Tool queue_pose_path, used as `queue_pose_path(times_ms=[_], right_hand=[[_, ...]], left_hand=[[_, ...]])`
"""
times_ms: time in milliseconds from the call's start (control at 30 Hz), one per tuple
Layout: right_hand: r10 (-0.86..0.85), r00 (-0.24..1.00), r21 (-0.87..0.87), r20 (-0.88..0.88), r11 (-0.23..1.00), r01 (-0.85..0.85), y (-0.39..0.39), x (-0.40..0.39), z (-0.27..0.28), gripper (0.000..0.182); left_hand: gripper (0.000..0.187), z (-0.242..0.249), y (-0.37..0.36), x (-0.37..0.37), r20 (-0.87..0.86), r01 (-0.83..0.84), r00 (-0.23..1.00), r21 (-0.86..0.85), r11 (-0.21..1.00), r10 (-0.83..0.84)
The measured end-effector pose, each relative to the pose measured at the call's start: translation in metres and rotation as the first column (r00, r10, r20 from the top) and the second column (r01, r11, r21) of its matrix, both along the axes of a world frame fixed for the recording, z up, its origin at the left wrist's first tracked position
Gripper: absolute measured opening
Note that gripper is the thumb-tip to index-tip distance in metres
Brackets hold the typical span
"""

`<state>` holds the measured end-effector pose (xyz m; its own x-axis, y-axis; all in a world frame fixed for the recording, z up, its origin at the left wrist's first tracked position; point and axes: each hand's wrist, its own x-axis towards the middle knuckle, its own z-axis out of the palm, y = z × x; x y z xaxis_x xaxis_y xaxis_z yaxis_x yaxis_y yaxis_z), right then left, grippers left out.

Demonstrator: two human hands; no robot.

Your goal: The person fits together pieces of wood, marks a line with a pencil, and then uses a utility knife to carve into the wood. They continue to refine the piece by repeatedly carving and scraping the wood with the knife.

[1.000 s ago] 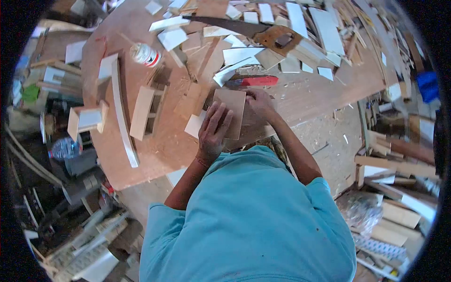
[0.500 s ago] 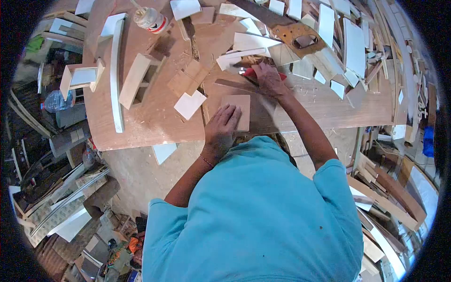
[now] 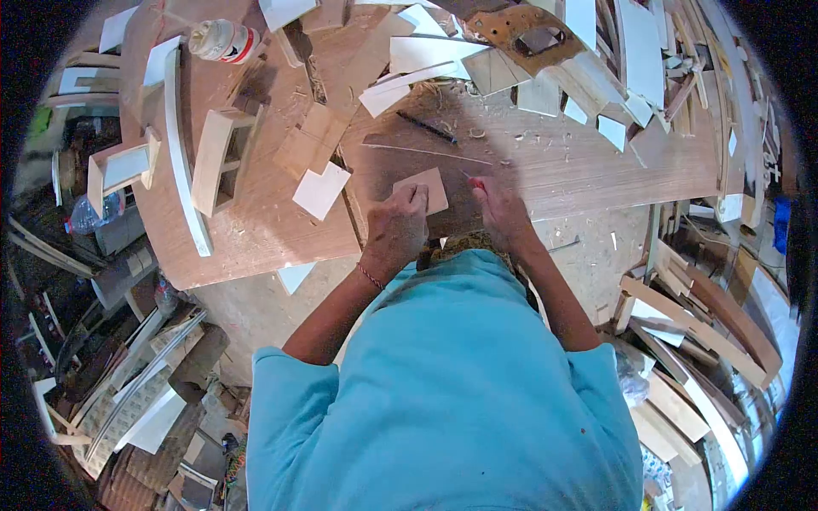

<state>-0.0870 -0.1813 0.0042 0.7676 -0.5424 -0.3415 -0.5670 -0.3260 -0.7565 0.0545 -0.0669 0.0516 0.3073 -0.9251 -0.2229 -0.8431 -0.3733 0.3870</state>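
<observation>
My left hand [image 3: 397,223] is closed on a small square wooden board [image 3: 433,189], gripping its near left edge above the front of the workbench. The board is slightly tilted. My right hand [image 3: 506,215] is closed round a red-handled tool [image 3: 477,182]; a thin metal tip points toward the board, apart from it. Most of the tool is hidden in the fist, so its exact kind does not show. Beyond both hands lie a thin light strip [image 3: 426,154] and a dark, slender pen-like tool [image 3: 427,127] on the bench.
A handsaw with a worn wooden handle [image 3: 503,36] lies at the back. A white jar [image 3: 223,43], a small wooden frame [image 3: 223,162], a long strip [image 3: 183,153] and an L-shaped offcut [image 3: 322,191] rest on the workbench [image 3: 596,175]. Scrap wood crowds both sides.
My right hand has come back from among the offcuts toward my body with the red-handled tool. My left hand, earlier flat on the board, now grips it, and the board has turned.
</observation>
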Motion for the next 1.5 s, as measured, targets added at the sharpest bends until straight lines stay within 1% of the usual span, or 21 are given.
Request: queue_pose_path(times_ms=[67, 133, 167, 233, 367, 433, 467, 533, 567, 633, 767, 867, 933, 1067, 1133, 1167, 1233, 1267, 1333, 1467, 1500], right_hand=[[-0.038, 0.999, 0.014, 0.025, 0.999, 0.038, 0.009, -0.005, -0.007, 0.026], [0.008, 0.998, -0.093, -0.067, 0.996, -0.014, 0.016, -0.007, -0.013, 0.026], [0.007, 0.998, -0.088, -0.068, 0.996, -0.013, 0.018, -0.007, -0.013, 0.026], [0.025, 0.992, -0.133, -0.124, 0.990, -0.042, 0.023, -0.007, -0.010, 0.028], [-0.006, 0.996, -0.082, -0.093, 0.997, -0.002, 0.027, -0.005, -0.003, 0.030], [-0.007, 0.987, -0.023, -0.158, 1.000, 0.003, 0.030, -0.004, -0.003, 0.030], [-0.005, 0.987, -0.023, -0.158, 1.000, 0.002, 0.030, -0.003, -0.004, 0.030], [0.025, 0.974, -0.057, -0.226, 0.998, -0.039, 0.030, -0.002, -0.005, 0.030], [0.027, 0.974, -0.057, -0.226, 0.998, -0.041, 0.031, -0.001, -0.005, 0.030], [-0.014, 0.986, -0.114, -0.165, 0.993, -0.005, 0.031, 0.001, -0.007, 0.032], [-0.017, 0.992, -0.125, -0.127, 0.992, 0.001, 0.032, 0.001, -0.020, 0.032], [-0.038, 0.987, -0.173, -0.157, 0.985, 0.010, 0.035, 0.002, -0.028, 0.032], [-0.019, 0.989, -0.184, -0.150, 0.983, -0.009, 0.031, 0.005, -0.032, 0.032], [0.000, 0.982, -0.155, -0.191, 0.988, -0.030, 0.025, 0.006, -0.017, 0.031], [0.005, 0.978, 0.024, -0.210, 1.000, 0.000, 0.025, -0.001, -0.007, 0.034], [0.003, 0.977, 0.022, -0.211, 1.000, 0.002, 0.028, -0.003, -0.005, 0.034], [-0.009, 0.995, -0.233, -0.104, 0.972, -0.015, 0.031, -0.008, -0.003, 0.031], [-0.010, 0.995, -0.234, -0.103, 0.972, -0.014, 0.030, -0.006, -0.003, 0.031], [0.026, 0.984, -0.147, -0.175, 0.988, -0.052, 0.028, -0.001, -0.003, 0.033], [-0.028, 0.991, -0.130, -0.133, 0.991, 0.011, 0.030, 0.001, -0.006, 0.035], [-0.014, 0.982, -0.151, -0.186, 0.988, -0.015, 0.030, 0.003, -0.006, 0.035]], left_hand=[[0.018, -0.004, -0.002, 0.001, 0.003, 0.013, 1.000, 0.028, 1.000, -0.013], [0.016, -0.009, -0.005, 0.002, 0.062, 0.007, 0.998, 0.110, 0.994, -0.014], [0.016, -0.010, -0.007, 0.004, 0.060, 0.009, 0.998, 0.114, 0.993, -0.016], [0.013, -0.009, -0.008, 0.007, 0.084, 0.048, 0.995, 0.075, 0.996, -0.054], [0.013, -0.007, -0.008, 0.007, 0.085, 0.076, 0.993, 0.100, 0.992, -0.084], [0.013, -0.005, -0.009, 0.007, 0.054, 0.091, 0.994, 0.147, 0.985, -0.100], [0.013, -0.006, -0.008, 0.007, 0.054, 0.089, 0.994, 0.146, 0.985, -0.098], [0.013, -0.010, -0.006, 0.007, 0.060, 0.072, 0.995, 0.084, 0.994, -0.078], [0.013, -0.012, -0.005, 0.008, 0.060, 0.070, 0.995, 0.084, 0.994, -0.076], [0.039, -0.014, -0.005, 0.010, 0.015, 0.073, 0.997, 0.204, 0.976, -0.078], [0.039, -0.016, -0.007, 0.011, 0.011, 0.067, 0.997, 0.187, 0.980, -0.070], [0.038, -0.011, -0.006, 0.009, 0.028, 0.094, 0.994, 0.200, 0.975, -0.102], [0.008, -0.007, -0.010, 0.011, 0.064, 0.076, 0.995, 0.099, 0.992, -0.082], [0.008, -0.008, -0.011, 0.013, 0.053, 0.072, 0.996, 0.083, 0.994, -0.076], [0.009, -0.013, -0.009, 0.013, 0.043, 0.073, 0.996, 0.047, 0.996, -0.075], [0.009, -0.013, -0.008, 0.013, 0.042, 0.075, 0.996, 0.045, 0.996, -0.077], [0.009, -0.011, -0.010, 0.011, 0.045, 0.049, 0.997, 0.110, 0.993, -0.055], [0.009, -0.012, -0.010, 0.012, 0.046, 0.050, 0.997, 0.109, 0.993, -0.055], [0.008, -0.015, -0.009, 0.013, 0.048, 0.064, 0.997, 0.041, 0.997, -0.066], [0.008, -0.008, -0.011, 0.011, 0.050, 0.079, 0.995, 0.086, 0.993, -0.083], [0.008, -0.008, -0.010, 0.011, 0.038, 0.076, 0.996, 0.089, 0.993, -0.080]])
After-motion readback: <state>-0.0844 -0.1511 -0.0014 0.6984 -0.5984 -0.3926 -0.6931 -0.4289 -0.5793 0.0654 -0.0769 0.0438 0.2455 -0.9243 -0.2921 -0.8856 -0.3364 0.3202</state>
